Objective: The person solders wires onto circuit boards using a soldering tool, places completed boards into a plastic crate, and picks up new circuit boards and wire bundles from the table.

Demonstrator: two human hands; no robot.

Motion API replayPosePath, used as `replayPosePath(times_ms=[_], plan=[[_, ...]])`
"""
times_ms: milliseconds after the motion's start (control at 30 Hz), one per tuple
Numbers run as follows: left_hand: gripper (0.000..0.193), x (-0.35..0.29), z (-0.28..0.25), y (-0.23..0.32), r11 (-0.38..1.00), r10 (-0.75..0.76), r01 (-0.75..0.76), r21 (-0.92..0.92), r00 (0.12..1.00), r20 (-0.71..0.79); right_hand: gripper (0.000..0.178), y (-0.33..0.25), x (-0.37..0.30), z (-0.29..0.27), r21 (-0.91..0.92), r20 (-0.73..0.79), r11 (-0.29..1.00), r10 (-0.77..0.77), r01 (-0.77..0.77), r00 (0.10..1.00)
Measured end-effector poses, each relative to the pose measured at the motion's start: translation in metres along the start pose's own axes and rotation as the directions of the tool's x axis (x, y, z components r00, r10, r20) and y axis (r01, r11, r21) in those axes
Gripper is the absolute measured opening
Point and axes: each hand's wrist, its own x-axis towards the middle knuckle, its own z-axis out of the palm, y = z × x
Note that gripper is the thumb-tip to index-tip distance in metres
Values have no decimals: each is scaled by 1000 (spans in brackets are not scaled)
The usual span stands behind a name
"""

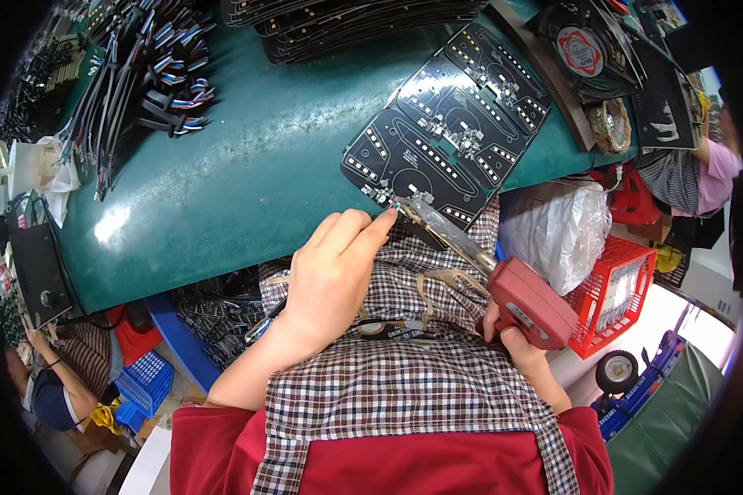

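A black circuit board panel point(456, 132) with rows of white LEDs and small parts lies at the table's front edge. My left hand point(334, 268) pinches a cable by its thin coloured wires point(396, 207) against the board's near left corner. Black cable shows beside my left wrist; its middle is hidden under the hand. In my right hand point(516, 340) is a red soldering gun point(530, 304), fingers wrapped round its handle. The gun's long metal barrel slants up and left, and its tip meets the board beside my left fingertips.
A bundle of black cables point(124, 91) with coloured wire ends lies at the left. Stacked boards point(347, 25) stand at the back, a fan point(582, 51) at the back right. Below the right edge are a clear plastic bag point(557, 227) and red crate point(611, 297). Other people sit at both sides.
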Motion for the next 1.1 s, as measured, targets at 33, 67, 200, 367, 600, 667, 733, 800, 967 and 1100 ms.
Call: replayPosePath(times_ms=[33, 67, 200, 367, 600, 667, 733, 800, 967, 1100], plan=[[34, 0, 0, 0, 1000, 0, 0, -1, 1000, -1, 77, 1, 0, 0, -9, -15, 1000, 14, -14, 1000], [34, -1, 0, 0, 1000, -8, 8, 5, 1000, 2, 77, 3, -1, -3, -10, -15, 1000, 14, -14, 1000], [33, -1, 0, 2, 1000, -26, 25, 12, 1000, 6, 78, 10, -4, -17, -223, 109, 974, -13, 38, 994], [33, -1, -1, 3, 1000, -26, 26, 17, 1000, 9, 91, -14, 1, 7, 88, 75, 986, 138, -144, 988], [34, -2, 0, 0, 1000, -6, 6, 12, 1000, -1, 71, -20, -2, 14, 27, -9, 999, -46, 47, 999], [34, -2, 0, 0, 1000, 1, -1, 22, 1000, -1, 93, -16, -5, 6, 82, 59, 993, 77, -81, 995], [35, -2, 0, 0, 1000, 8, -8, 30, 1000, 2, 92, -13, -7, 6, 60, 41, 995, 74, -76, 996], [37, -1, -1, 1, 999, 8, -8, 31, 1000, 11, 91, -10, -9, 6, 38, 23, 997, 71, -72, 997], [44, -1, -4, -1, 997, 48, -52, 63, 997, 57, 85, 2, -12, -7, -143, 45, 990, 22, -16, 999], [47, -1, -5, -2, 992, 78, -87, 96, 993, 91, 82, -1, -10, -5, -324, 125, 942, -47, 86, 991]])
